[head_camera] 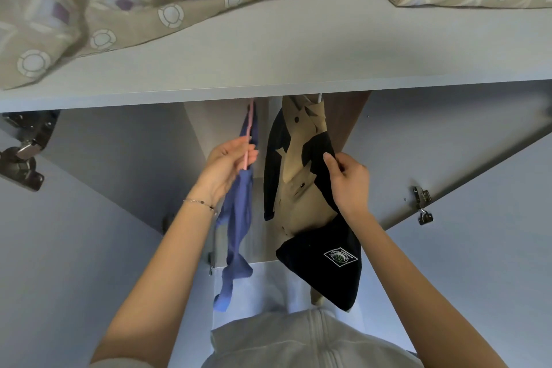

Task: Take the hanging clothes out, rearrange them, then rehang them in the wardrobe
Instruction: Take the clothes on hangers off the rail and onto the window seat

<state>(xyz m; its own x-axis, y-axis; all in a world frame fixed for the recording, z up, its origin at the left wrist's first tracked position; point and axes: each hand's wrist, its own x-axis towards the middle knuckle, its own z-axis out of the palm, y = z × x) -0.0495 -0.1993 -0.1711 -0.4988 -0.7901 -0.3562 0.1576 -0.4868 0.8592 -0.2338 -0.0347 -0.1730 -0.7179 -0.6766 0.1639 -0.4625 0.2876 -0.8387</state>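
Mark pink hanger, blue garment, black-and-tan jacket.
pink hanger (250, 116): head view, upper part of its pink bar.
blue garment (237, 224): head view, middle of the hanging cloth.
black-and-tan jacket (294, 164): head view, tan front panel.

Soft even daylight, wide-angle edge bending, slight blur upper left.

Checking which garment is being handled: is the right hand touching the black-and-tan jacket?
Touching. The head view shows the right hand pinching a black fold of the black-and-tan jacket between thumb and fingers.
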